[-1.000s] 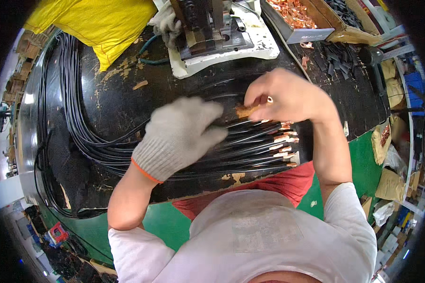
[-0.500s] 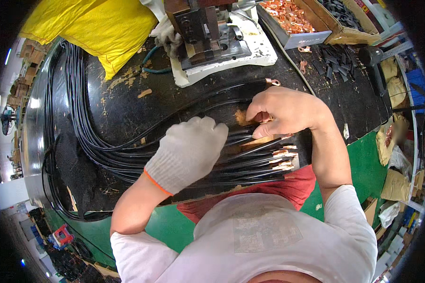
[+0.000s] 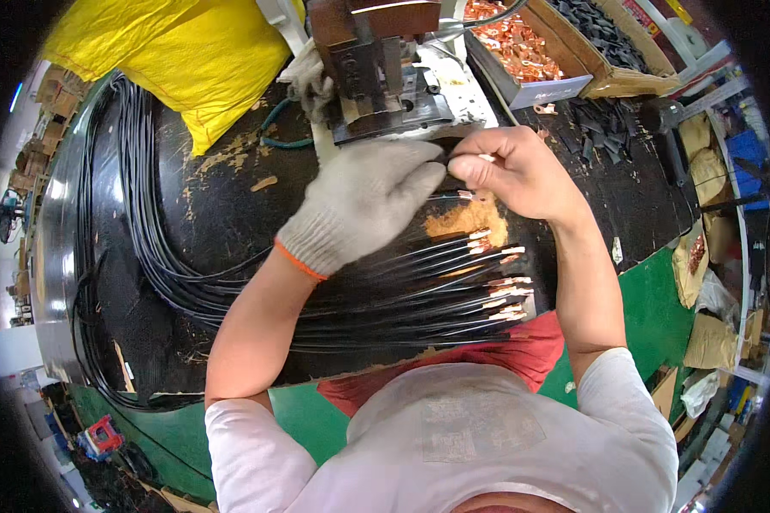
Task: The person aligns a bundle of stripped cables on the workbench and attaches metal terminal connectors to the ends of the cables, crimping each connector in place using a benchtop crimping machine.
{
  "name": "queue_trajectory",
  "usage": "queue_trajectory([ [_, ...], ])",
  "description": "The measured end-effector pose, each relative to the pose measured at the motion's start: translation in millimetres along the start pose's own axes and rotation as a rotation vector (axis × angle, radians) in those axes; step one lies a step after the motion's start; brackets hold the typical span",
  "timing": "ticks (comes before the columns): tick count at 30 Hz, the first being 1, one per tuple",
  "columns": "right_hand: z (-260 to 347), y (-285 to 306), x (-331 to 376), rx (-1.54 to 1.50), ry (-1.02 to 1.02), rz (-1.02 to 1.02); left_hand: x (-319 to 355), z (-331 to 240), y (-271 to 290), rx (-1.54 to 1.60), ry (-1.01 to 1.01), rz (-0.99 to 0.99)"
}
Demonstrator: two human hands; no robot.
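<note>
In front of the press, my left hand (image 3: 372,188), in a grey-white knitted glove, is closed with thumb and fingers pressed together. A dark bit, seemingly the end of a black cable, shows at its fingertips. My bare right hand (image 3: 518,171) meets it there in a pinch; a small pale spot shows at its fingers, too small to name. Below both hands lie several black cables (image 3: 385,299) with bare copper ends (image 3: 509,293) pointing right. One cable end with a copper terminal (image 3: 468,195) rests just under my fingers. The press (image 3: 393,111) has a white base.
A yellow sack (image 3: 197,68) lies at the back left, beside the looped cable bundle (image 3: 133,171). At the back right stand a box of copper terminals (image 3: 522,51) and a carton of black sleeves (image 3: 603,38). Loose black sleeves (image 3: 603,124) lie on the dark worktable (image 3: 218,214).
Both hands have moved away from me, off the copper cable ends and up to the press. They have come together, fingertips nearly touching. More of the cable ends now shows.
</note>
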State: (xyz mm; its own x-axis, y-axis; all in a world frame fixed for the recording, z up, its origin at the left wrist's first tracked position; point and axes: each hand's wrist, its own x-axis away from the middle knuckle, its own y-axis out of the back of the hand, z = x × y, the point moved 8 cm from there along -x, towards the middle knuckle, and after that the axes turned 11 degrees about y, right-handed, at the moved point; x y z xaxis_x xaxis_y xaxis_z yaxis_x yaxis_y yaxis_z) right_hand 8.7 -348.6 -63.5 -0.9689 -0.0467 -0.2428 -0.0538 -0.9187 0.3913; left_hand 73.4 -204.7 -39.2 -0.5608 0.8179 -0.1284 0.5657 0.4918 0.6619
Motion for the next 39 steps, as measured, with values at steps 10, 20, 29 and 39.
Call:
queue_trajectory([
  [10, -22.2, 3.7, -0.4, -0.206, -0.318, -0.238, -1.5, 11.0, 20.2, -0.328, -0.087, -0.189],
  [20, -33.9, -7.0, 7.0, -0.627, -0.434, -0.073, 4.3, 3.2, 27.3, -0.315, -0.181, -0.241],
  [29, -42.9, -5.0, 4.8, -0.748, -0.377, -0.082, 4.4, 4.3, 31.9, -0.218, -0.132, -0.295],
  [39, -48.8, -31.6, -2.8, -1.107, -0.355, -0.093, 1.4, 6.1, 35.8, -0.167, -0.18, -0.276],
])
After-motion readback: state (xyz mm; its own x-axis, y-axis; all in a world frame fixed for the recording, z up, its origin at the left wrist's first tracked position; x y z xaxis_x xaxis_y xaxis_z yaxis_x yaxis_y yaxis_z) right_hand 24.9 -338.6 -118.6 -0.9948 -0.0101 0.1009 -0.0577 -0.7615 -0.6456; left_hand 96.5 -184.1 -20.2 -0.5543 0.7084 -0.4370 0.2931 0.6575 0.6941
